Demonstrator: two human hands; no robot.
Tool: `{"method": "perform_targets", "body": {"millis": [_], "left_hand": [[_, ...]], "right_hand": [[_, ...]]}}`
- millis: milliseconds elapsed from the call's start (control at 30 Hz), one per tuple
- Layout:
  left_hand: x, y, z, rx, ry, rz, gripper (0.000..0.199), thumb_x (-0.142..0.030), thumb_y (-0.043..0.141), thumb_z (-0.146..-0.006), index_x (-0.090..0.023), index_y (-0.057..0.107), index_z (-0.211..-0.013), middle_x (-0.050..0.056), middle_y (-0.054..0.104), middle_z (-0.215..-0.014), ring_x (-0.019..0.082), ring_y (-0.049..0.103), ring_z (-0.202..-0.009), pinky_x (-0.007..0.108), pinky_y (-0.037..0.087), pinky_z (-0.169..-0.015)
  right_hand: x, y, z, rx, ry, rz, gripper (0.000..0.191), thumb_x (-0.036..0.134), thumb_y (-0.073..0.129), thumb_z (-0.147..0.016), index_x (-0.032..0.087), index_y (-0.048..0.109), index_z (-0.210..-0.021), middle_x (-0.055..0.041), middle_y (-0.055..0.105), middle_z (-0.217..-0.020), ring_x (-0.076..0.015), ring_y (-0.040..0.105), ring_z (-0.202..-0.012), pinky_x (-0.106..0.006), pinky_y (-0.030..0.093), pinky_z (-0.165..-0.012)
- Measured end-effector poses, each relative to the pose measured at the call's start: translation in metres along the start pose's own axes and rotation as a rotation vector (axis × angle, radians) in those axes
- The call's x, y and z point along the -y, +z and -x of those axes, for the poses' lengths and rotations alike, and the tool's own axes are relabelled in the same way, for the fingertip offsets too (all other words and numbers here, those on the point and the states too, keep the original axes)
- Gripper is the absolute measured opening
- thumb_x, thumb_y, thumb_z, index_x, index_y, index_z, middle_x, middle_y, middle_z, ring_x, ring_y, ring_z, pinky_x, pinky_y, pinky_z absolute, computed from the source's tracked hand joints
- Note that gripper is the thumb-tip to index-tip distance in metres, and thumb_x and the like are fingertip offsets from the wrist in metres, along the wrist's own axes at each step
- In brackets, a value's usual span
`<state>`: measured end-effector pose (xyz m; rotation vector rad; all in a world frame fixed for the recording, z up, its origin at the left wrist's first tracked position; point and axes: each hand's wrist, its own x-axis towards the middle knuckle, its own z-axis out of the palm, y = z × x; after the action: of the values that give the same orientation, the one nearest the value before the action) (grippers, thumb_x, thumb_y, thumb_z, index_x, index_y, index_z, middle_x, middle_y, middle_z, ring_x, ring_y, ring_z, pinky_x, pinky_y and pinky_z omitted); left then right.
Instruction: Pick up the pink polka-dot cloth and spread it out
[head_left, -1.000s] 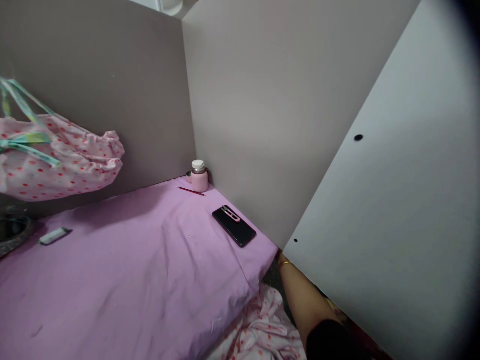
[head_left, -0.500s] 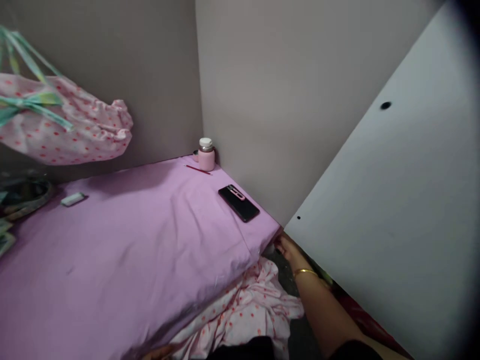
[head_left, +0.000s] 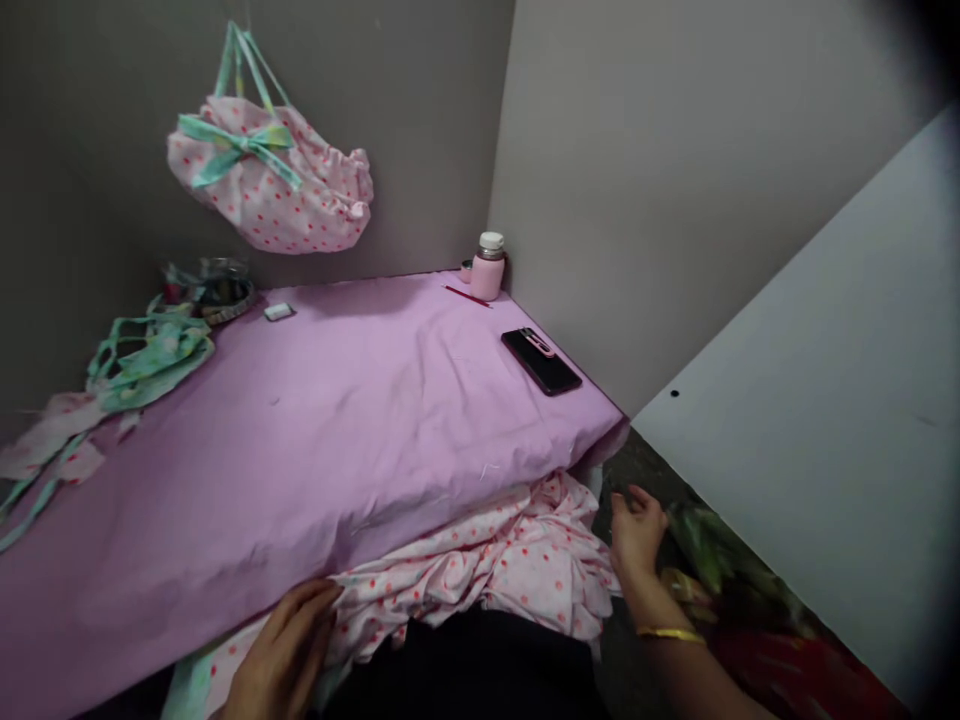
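Head view, with the lilac sheet-covered table (head_left: 315, 420) as landmark. Since half a second ago my view has swung left and down: the whole table top now shows, and both hands have come into sight at its near edge.

The left hand (head_left: 281, 655) has appeared just below that edge. Its fingers are loosely spread and rest on the crumpled pink cloth with red dots (head_left: 487, 565) that spills from under the table's near edge onto my lap; its grip is open, laid on the cloth rather than closed around it.

The right hand (head_left: 637, 530), a gold bangle (head_left: 670, 633) at its wrist, has drawn back from the gap at the table's right corner. It now hovers just right of the cloth with fingers half-curled and nothing in its grip.

I judge that the work has passed from reaching beside the table to handling the dotted cloth.

On the table's far right lie a black phone (head_left: 541, 361) and a pink bottle with a white cap (head_left: 488, 267).
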<state>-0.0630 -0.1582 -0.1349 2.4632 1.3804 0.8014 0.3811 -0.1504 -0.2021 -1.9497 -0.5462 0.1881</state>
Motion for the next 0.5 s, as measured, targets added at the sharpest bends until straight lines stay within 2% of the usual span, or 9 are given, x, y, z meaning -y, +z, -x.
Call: {"method": "perform_targets", "body": {"millis": [67,100,233,300,367,500], "left_hand": [[0.0,0.003,0.011,-0.026,0.001,-0.049,0.024,-0.031,0.046,-0.085,-0.022,0.06,-0.102,0.008,0.064,-0.101,0.021,0.064,-0.091,0.029,0.056,-0.074],[0.001,0.006,0.017,-0.036,0.012,-0.07,0.026,-0.031,0.046,-0.085,-0.022,0.059,-0.105,0.009,0.063,-0.104,0.022,0.063,-0.093,0.031,0.056,-0.075],[-0.003,0.02,0.035,-0.043,0.101,-0.133,0.028,-0.029,0.05,-0.083,-0.022,0.057,-0.11,0.012,0.059,-0.113,0.025,0.057,-0.103,0.037,0.052,-0.082],[-0.009,0.026,0.039,-0.041,0.123,-0.141,0.028,-0.029,0.05,-0.084,-0.022,0.057,-0.11,0.011,0.061,-0.11,0.024,0.059,-0.1,0.036,0.053,-0.081],[-0.015,0.031,0.041,-0.027,0.13,-0.138,0.029,-0.03,0.049,-0.085,-0.022,0.056,-0.111,0.011,0.062,-0.107,0.023,0.06,-0.097,0.034,0.053,-0.08],[-0.023,0.036,0.045,0.034,0.195,-0.131,0.032,-0.03,0.048,-0.085,-0.025,0.054,-0.116,0.008,0.063,-0.112,0.021,0.061,-0.099,0.031,0.053,-0.082]], "right_hand": [[0.015,-0.003,0.022,0.056,-0.143,0.014,0.035,0.033,0.048,-0.079,0.011,0.05,-0.107,-0.014,0.045,-0.112,-0.0253,0.045,-0.102,-0.042,0.035,-0.087],[0.024,-0.004,0.033,0.134,-0.222,0.01,0.032,0.034,0.047,-0.078,0.013,0.053,-0.102,-0.0125,0.048,-0.107,-0.0244,0.046,-0.099,-0.04,0.036,-0.086],[0.061,-0.007,0.08,0.608,-0.508,0.024,0.019,0.034,0.05,-0.077,0.02,0.062,-0.076,-0.0042,0.059,-0.08,-0.0191,0.054,-0.083,-0.03,0.039,-0.077],[0.071,-0.006,0.104,0.768,-0.588,0.077,0.019,0.033,0.055,-0.075,0.02,0.062,-0.063,-0.0028,0.06,-0.067,-0.0185,0.054,-0.073,-0.029,0.037,-0.071],[0.075,-0.001,0.125,0.816,-0.62,0.14,0.02,0.03,0.059,-0.071,0.018,0.061,-0.056,-0.0038,0.059,-0.061,-0.0192,0.052,-0.068,-0.03,0.035,-0.068],[0.069,0.012,0.146,0.782,-0.611,0.202,0.015,0.02,0.059,-0.066,0.016,0.059,-0.052,-0.0048,0.058,-0.057,-0.0189,0.052,-0.064,-0.03,0.033,-0.067]]}}
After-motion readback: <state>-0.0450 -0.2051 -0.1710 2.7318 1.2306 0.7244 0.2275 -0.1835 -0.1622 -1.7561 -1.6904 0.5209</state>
